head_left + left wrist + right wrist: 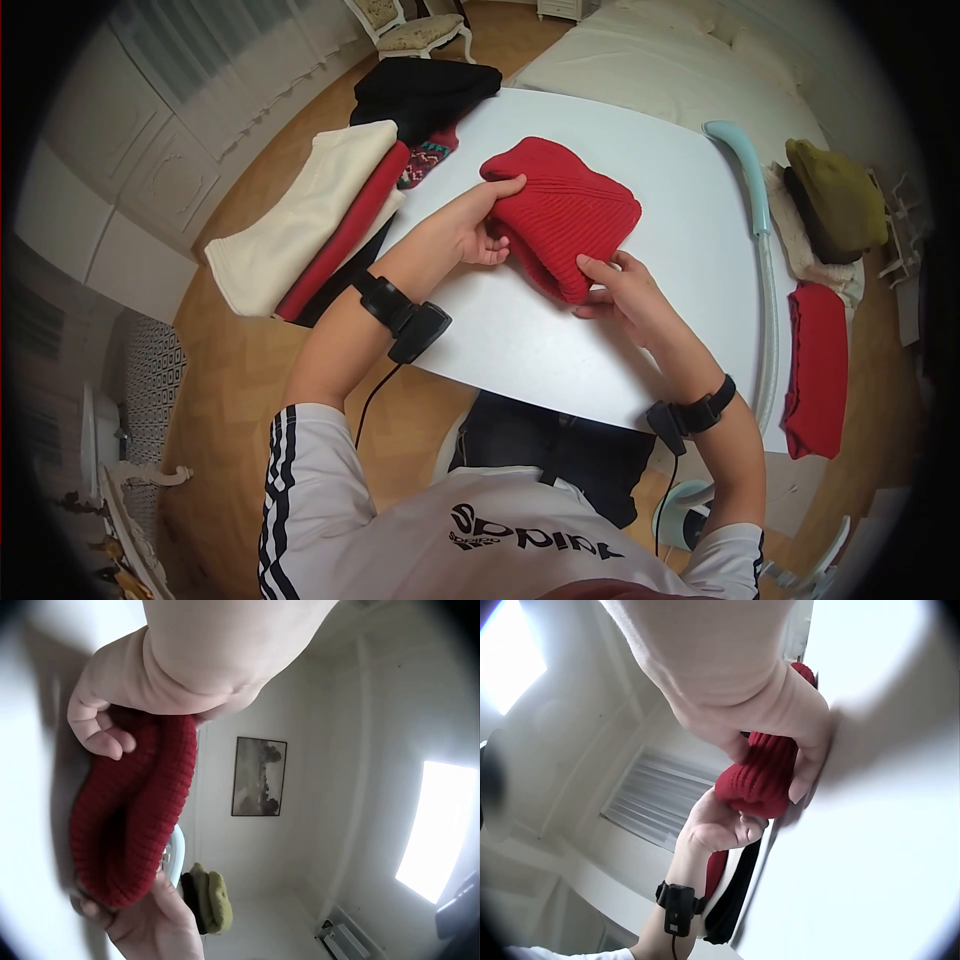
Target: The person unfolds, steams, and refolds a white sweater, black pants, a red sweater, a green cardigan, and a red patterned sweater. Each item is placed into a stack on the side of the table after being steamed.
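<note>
Over the white tabletop, a red ribbed knit beanie [565, 205] is held between both hands, its open end facing the person's body. My left hand [480, 222] grips the left side, thumb on top and fingers curled beneath. With thumb above and fingers under, my right hand [625, 290] pinches the near right corner of the rim. The left wrist view shows the beanie's opening [116, 832] as a dark hollow between two thick ribbed edges. From the right wrist view, the beanie [761, 776] sits close over the table.
Folded cream cloth [310, 210], red cloth and black cloth [420, 90] lie along the table's left edge. A pale blue curved handle with a tube [745, 170] runs down the right. Beyond it are an olive knit item [840, 195] and folded red cloth [817, 370].
</note>
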A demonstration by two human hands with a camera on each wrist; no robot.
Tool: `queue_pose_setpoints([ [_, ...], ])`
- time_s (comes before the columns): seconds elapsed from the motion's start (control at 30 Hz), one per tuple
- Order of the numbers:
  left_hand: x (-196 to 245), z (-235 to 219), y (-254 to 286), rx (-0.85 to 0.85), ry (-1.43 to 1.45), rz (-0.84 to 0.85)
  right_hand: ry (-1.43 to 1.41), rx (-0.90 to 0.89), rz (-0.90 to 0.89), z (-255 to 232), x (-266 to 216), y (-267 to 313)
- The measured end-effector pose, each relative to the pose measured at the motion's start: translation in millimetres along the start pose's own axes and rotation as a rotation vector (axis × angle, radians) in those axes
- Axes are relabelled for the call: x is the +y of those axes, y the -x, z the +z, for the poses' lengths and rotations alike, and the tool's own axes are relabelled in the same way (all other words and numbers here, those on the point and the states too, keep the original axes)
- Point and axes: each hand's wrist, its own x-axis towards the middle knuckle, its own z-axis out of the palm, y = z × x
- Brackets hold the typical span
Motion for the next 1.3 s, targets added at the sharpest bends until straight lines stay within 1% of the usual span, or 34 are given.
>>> queue_pose_setpoints([
  [0.07,0.5,5.8,7.7,0.131,-0.106,0.054,-0.005,-0.021,-0.012,-3.9,2.0,2.2],
  [0.2,8.9,9.8,12.9,0.065,-0.199,0.062,0.027,-0.013,-0.006,-3.5,1.3,6.8],
  [0.27,15.9,11.8,8.3,0.106,-0.175,0.035,0.106,-0.041,-0.006,-3.6,-0.1,7.1],
  [0.3,22.4,6.0,0.4,0.028,-0.164,-0.023,0.116,-0.041,0.001,-4.7,3.4,6.5],
  [0.33,20.7,3.7,-7.9,0.025,-0.153,-0.024,0.130,-0.023,-0.002,-5.3,8.3,4.1],
  [0.4,18.4,8.6,-13.1,0.125,-0.185,0.034,0.151,-0.010,-0.004,-5.1,11.3,4.4],
  [0.43,17.3,9.1,-16.8,0.126,-0.177,0.036,0.102,0.024,0.001,-5.0,11.4,6.1],
  [0.47,16.3,9.2,-21.0,0.062,-0.081,0.097,0.052,0.057,0.003,-5.0,11.1,7.6],
  [0.5,16.8,9.3,-25.1,-0.001,0.011,0.157,0.055,0.054,0.001,-5.7,10.7,9.9],
  [0.53,18.5,9.2,-29.2,0.000,0.012,0.160,0.029,0.067,-0.014,-7.5,10.5,13.0],
  [0.6,24.2,11.7,-31.5,0.019,0.021,0.278,0.005,0.079,-0.031,-14.7,16.2,14.3],
  [0.63,28.8,13.6,-32.3,0.021,0.024,0.281,-0.048,0.077,-0.081,-21.4,24.8,10.4],
  [0.67,36.2,17.3,-29.3,-0.042,0.042,0.389,-0.098,0.075,-0.131,-25.4,30.5,8.3],
  [0.7,44.8,21.8,-25.6,-0.105,0.062,0.498,-0.093,0.071,-0.132,-26.3,32.6,9.0],
  [0.77,70.4,32.6,-17.1,-0.105,0.034,0.717,-0.124,0.091,-0.161,-26.0,34.2,9.7],
  [0.83,110.3,38.6,-0.3,-0.019,0.051,0.848,-0.117,0.092,-0.187,-25.4,36.3,11.7],
  [0.87,141.6,28.9,-9.7,-0.051,0.104,0.886,-0.116,0.101,-0.209,-25.0,37.4,12.6],
  [0.9,171.9,18.0,-6.0,-0.123,0.140,0.897,-0.118,0.104,-0.214,-25.0,38.0,13.1],
  [0.93,206.5,8.5,-24.5,-0.131,0.315,0.948,-0.112,0.109,-0.223,-25.2,38.8,13.7],
  [0.97,203.3,16.6,-12.3,-0.141,0.241,0.889,-0.106,0.114,-0.233,-26.4,39.9,14.0],
  [1.0,228.5,0.9,-2.9,-0.148,0.211,0.867,-0.112,0.120,-0.241,-28.0,40.9,14.1],
  [1.03,254.2,-12.0,-10.5,-0.123,0.370,0.972,-0.125,0.119,-0.239,-29.9,41.8,13.0],
  [1.07,259.9,-24.9,-0.7,-0.054,0.415,0.922,-0.134,0.115,-0.230,-30.7,43.2,13.5],
  [1.1,273.3,-54.1,-7.9,-0.039,0.415,0.961,-0.141,0.120,-0.235,-31.4,44.1,14.8],
  [1.13,292.1,-88.9,-28.5,-0.030,0.404,0.999,-0.121,0.119,-0.236,-31.8,45.6,16.7],
  [1.17,298.9,-125.6,-53.5,-0.090,0.437,1.043,-0.099,0.119,-0.245,-33.1,44.2,16.6],
  [1.2,302.7,-156.5,-77.7,0.145,0.365,0.997,-0.113,0.132,-0.256,-34.6,44.2,17.8],
  [1.23,278.1,-151.2,-69.4,0.432,0.339,0.951,-0.109,0.132,-0.251,-35.0,45.2,19.4],
  [1.27,246.9,-151.0,-51.5,0.411,0.230,0.929,-0.103,0.130,-0.247,-34.7,45.9,19.7],
  [1.3,252.7,-179.9,-72.8,0.595,0.038,0.743,-0.103,0.130,-0.249,-35.6,46.4,20.6],
])
